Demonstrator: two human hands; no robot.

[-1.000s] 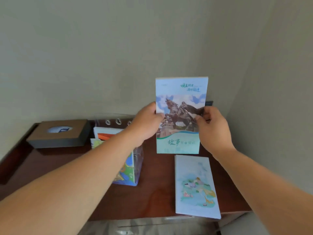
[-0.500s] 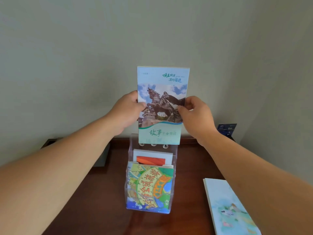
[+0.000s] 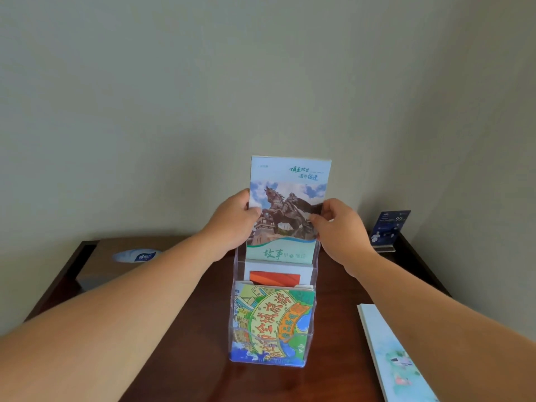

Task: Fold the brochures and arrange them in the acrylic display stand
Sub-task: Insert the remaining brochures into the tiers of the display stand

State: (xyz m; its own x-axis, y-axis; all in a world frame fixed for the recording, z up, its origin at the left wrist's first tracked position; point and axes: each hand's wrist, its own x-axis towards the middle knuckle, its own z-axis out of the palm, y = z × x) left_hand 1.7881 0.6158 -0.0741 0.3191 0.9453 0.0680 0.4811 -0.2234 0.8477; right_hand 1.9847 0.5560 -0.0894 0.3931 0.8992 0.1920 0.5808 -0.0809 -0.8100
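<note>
Both hands, left hand (image 3: 236, 220) and right hand (image 3: 338, 224), pinch the horse brochure (image 3: 288, 204) by its side edges to keep it upright over the rear pocket, at 12 o'clock of the acrylic stand (image 3: 315, 288).

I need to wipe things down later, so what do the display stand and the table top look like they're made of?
Display stand: clear acrylic-like plastic, glossy; the brochures show through its walls. Table: dark reddish-brown wood or veneer with a smooth, slightly shiny finish; faint grain and soft reflections show.

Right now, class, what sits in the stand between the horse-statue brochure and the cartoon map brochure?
In the head view, a white brochure with an orange panel fills the middle tier of the stand.
</note>
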